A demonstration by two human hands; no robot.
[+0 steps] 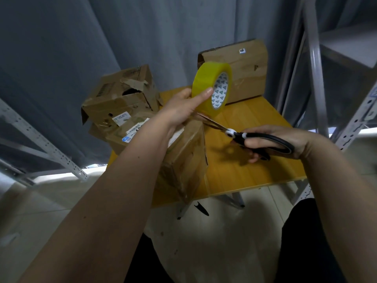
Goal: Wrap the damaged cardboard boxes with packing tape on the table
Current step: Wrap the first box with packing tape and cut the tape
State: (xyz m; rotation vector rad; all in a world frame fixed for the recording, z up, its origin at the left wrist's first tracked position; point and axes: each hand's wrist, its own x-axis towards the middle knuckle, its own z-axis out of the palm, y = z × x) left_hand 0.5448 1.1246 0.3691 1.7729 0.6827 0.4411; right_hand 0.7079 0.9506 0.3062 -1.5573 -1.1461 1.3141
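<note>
Yellow tape roll (212, 86) pinched by left hand (181, 108), right hand (279, 142) gripping scissors (244, 135), blade tips hidden.

— What does the left forearm cover?
— Much of the nearest cardboard box (183, 152) and part of its label (134, 132), whose print is too small to read.
— And the scissors (244, 136)?
— Their blade tips vanish behind the left hand (181, 108), under the tape roll (212, 86). The right hand (273, 142) hides part of the handles.
— The shelving (318, 78)?
— Cut off at the right edge.
</note>
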